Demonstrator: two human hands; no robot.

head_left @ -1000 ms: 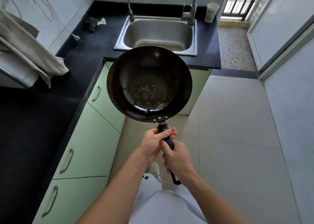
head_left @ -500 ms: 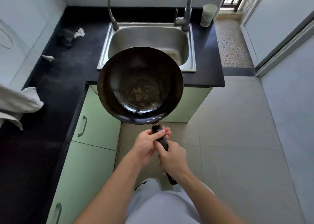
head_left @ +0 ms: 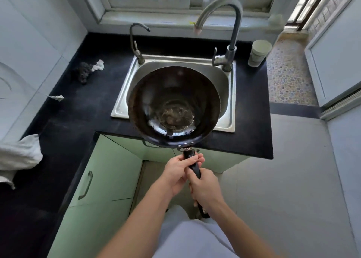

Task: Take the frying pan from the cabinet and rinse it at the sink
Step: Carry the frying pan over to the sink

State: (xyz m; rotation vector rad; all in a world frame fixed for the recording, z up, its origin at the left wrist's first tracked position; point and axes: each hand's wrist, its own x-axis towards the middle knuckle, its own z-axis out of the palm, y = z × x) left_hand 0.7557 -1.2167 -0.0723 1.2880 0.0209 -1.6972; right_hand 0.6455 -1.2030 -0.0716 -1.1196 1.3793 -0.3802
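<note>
Head view: two faucets, a tall curved steel faucet (head_left: 232,32) and a thin small faucet (head_left: 136,42), rise behind the one stainless steel sink (head_left: 125,101). One pale cup (head_left: 258,52) stands to its right. The round black frying pan (head_left: 173,107) hangs over the sink's front edge, bowl up, its handle pointing back toward the person. The left hand (head_left: 178,171) and right hand (head_left: 205,189) both clench the handle.
</note>
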